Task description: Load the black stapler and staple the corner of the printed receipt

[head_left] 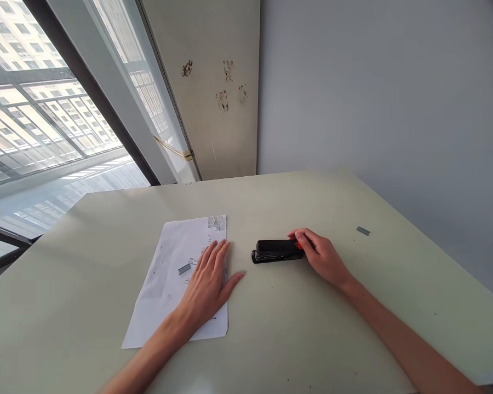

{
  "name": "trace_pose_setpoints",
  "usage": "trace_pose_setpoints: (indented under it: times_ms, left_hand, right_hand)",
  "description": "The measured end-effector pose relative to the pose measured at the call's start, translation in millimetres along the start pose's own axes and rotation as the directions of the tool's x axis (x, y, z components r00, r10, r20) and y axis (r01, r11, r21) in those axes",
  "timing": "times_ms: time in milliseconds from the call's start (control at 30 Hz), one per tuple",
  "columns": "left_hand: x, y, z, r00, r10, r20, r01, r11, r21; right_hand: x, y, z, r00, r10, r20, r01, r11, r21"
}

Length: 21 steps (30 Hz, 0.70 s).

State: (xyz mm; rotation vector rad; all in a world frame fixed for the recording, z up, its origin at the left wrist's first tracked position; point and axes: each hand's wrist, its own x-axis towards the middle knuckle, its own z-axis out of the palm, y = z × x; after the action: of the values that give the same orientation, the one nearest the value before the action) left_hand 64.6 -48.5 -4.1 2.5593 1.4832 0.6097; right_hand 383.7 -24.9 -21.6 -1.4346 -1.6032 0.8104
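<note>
My left hand [208, 279] lies flat with fingers stretched out over the right side of some white printed paper [160, 306], its thumb resting on the table beside the edge. A small grey strip of staples [184, 268] is on the paper, just left of my fingers. To the right, a black stapler [276, 249] lies lengthwise on the table, its front end pointing left towards the paper. My right hand [318, 257] is closed around the stapler's rear end, where a red part shows between thumb and fingers.
Another grey staple strip [363, 231] lies on the pale table [312, 339], towards its right edge. A grey wall [386, 98] borders the table on the right. At the left is a window [45, 98] with a dark frame, and a beige panel [213, 137] stands behind.
</note>
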Motion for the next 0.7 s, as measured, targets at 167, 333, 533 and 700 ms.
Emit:
trace_pose_setpoints:
  times_ms: [167,333,533,700]
  left_hand:
    - [18.9,10.8,0.2,0.996,0.069,-0.057,-0.075,0.992,-0.099]
    - [44.2,21.3,8.3,0.991,0.121,-0.053,-0.128,0.974,-0.185]
    - [55.5,21.6,15.3,0.99,0.123,-0.065,-0.134,0.97,-0.204]
    - [56.8,20.0,18.6,0.992,0.115,-0.059,-0.125,0.972,-0.198]
  right_hand:
    - [0.0,-1.6,-0.1,1.0,0.004,0.003,-0.004,1.0,0.008]
    - [0.2,-3.1,-0.6,1.0,-0.006,0.011,0.006,1.0,-0.007]
    - [0.2,-1.8,1.8,0.999,-0.018,0.027,0.018,1.0,-0.009]
    - [-1.0,-2.6,3.3,0.999,-0.023,0.034,0.025,0.998,-0.057]
